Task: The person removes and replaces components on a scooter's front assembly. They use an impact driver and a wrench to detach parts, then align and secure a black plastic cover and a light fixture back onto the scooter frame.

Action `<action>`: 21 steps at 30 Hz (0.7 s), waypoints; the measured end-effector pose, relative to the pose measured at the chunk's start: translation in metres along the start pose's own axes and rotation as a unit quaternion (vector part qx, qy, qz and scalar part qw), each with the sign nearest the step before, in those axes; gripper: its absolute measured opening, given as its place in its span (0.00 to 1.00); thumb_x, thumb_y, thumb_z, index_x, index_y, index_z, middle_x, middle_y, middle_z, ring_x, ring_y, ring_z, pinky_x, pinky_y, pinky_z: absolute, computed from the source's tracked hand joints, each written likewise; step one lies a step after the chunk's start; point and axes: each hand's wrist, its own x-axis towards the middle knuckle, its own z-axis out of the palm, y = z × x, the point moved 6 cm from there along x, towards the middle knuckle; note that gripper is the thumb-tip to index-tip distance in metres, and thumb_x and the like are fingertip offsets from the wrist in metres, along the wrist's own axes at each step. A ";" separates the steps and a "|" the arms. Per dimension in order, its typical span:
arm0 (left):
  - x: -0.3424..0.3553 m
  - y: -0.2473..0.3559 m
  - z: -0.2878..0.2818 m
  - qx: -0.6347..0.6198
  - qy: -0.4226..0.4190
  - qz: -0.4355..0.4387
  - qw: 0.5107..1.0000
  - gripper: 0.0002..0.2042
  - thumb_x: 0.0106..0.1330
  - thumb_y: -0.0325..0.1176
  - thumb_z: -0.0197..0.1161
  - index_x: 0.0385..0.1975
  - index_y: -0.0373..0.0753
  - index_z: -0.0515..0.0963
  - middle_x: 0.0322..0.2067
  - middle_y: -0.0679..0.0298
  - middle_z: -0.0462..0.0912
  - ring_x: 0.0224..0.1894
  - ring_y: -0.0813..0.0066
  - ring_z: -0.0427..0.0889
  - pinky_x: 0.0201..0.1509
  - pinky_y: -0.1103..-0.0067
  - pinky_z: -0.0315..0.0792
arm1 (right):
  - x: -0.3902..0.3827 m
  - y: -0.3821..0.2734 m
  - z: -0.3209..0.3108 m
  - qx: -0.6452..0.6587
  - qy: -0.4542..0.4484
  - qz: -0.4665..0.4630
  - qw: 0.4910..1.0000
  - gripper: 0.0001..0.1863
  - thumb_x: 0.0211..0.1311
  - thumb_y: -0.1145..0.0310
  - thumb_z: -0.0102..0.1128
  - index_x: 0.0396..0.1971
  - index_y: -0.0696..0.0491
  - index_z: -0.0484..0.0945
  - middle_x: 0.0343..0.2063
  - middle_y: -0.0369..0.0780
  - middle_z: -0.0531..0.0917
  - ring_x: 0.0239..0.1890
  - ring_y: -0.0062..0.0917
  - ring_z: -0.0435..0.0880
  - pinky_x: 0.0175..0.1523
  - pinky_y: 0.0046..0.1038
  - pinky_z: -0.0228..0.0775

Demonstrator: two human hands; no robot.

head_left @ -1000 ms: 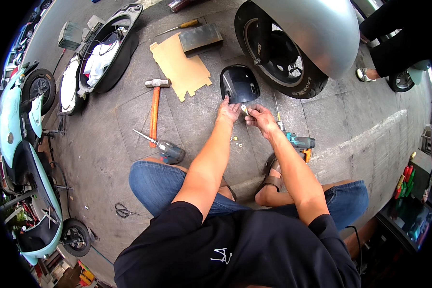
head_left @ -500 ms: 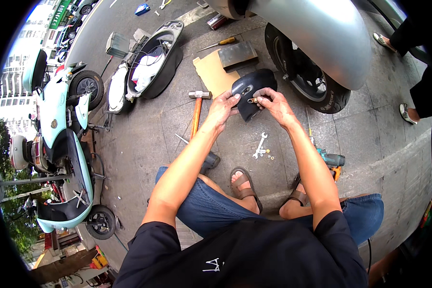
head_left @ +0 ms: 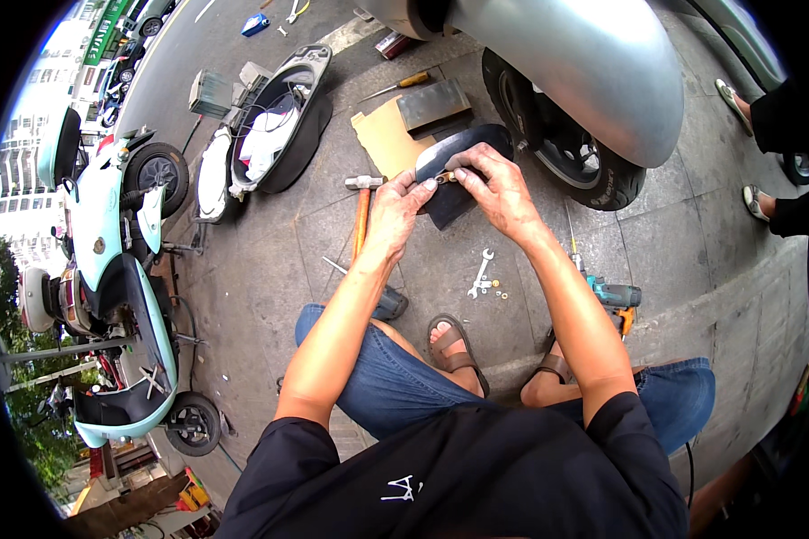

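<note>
Both my hands are at a black curved plastic mudguard [head_left: 439, 154] above the pavement. My left hand [head_left: 397, 212] is closed on its left edge, thumb on top. My right hand [head_left: 502, 196] pinches a small brass-coloured metal piece [head_left: 446, 178], which lies against the mudguard between the two thumbs. Exactly how the piece sits there is partly hidden by my fingers. Beside my left wrist lies a hammer [head_left: 362, 216] with an orange handle. Below the mudguard, a spanner [head_left: 481, 274] rests on the paving with several small nuts [head_left: 495, 286] beside it.
Ahead are a dark block [head_left: 434, 106], cardboard [head_left: 388, 135], a screwdriver [head_left: 397, 85] and a scooter's front wheel [head_left: 593, 175]. A teal power drill [head_left: 613, 295] lies near my right foot. A removed seat tub [head_left: 283, 135] and mint scooter [head_left: 121, 269] are left. A person's feet [head_left: 753, 202] stand right.
My right hand has shifted left, bringing the brass-coloured piece against the mudguard near my left thumb. The mudguard has moved slightly left and turned.
</note>
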 end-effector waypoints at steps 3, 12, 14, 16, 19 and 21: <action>-0.004 0.001 0.002 -0.033 0.025 0.008 0.999 0.12 0.63 0.30 0.60 0.45 0.32 0.76 0.35 0.69 0.80 0.37 0.85 0.75 0.43 0.85 0.70 | -0.003 -0.004 0.000 -0.037 0.036 -0.011 0.999 0.07 0.56 0.76 0.59 0.35 0.58 0.77 0.32 0.38 0.77 0.35 0.25 0.77 0.42 0.25 0.69; -0.010 -0.002 0.007 -0.020 -0.011 0.029 0.999 0.17 0.62 0.33 0.62 0.49 0.33 0.72 0.40 0.66 0.79 0.40 0.83 0.76 0.45 0.83 0.70 | -0.002 0.003 0.005 -0.052 0.019 0.022 0.998 0.07 0.53 0.74 0.62 0.33 0.56 0.76 0.31 0.41 0.76 0.34 0.33 0.78 0.41 0.30 0.71; -0.007 -0.002 0.007 -0.061 -0.006 0.023 0.998 0.19 0.62 0.34 0.62 0.50 0.34 0.71 0.40 0.66 0.80 0.40 0.83 0.77 0.45 0.83 0.70 | 0.001 0.007 0.008 -0.078 0.037 -0.004 0.996 0.07 0.53 0.74 0.61 0.33 0.56 0.76 0.32 0.41 0.76 0.35 0.34 0.79 0.41 0.30 0.71; -0.003 -0.016 0.005 -0.089 -0.020 -0.022 0.996 0.17 0.62 0.35 0.62 0.48 0.35 0.72 0.40 0.67 0.79 0.42 0.82 0.77 0.47 0.82 0.71 | 0.000 0.014 0.014 -0.089 0.025 -0.005 0.996 0.07 0.54 0.73 0.61 0.34 0.55 0.77 0.32 0.42 0.77 0.36 0.35 0.79 0.42 0.31 0.71; 0.006 -0.026 0.007 -0.178 -0.010 -0.037 0.983 0.18 0.59 0.30 0.64 0.46 0.32 0.71 0.38 0.64 0.79 0.40 0.78 0.79 0.48 0.82 0.72 | -0.002 0.016 0.024 -0.099 0.008 -0.034 0.995 0.08 0.54 0.72 0.61 0.34 0.55 0.76 0.33 0.42 0.78 0.37 0.37 0.79 0.43 0.31 0.72; 0.005 -0.037 0.007 -0.187 -0.002 -0.040 0.981 0.17 0.58 0.29 0.64 0.46 0.32 0.71 0.38 0.63 0.79 0.40 0.77 0.79 0.49 0.81 0.73 | -0.011 0.019 0.029 -0.125 0.017 -0.038 0.991 0.08 0.54 0.72 0.61 0.34 0.54 0.77 0.32 0.41 0.79 0.37 0.37 0.80 0.43 0.31 0.72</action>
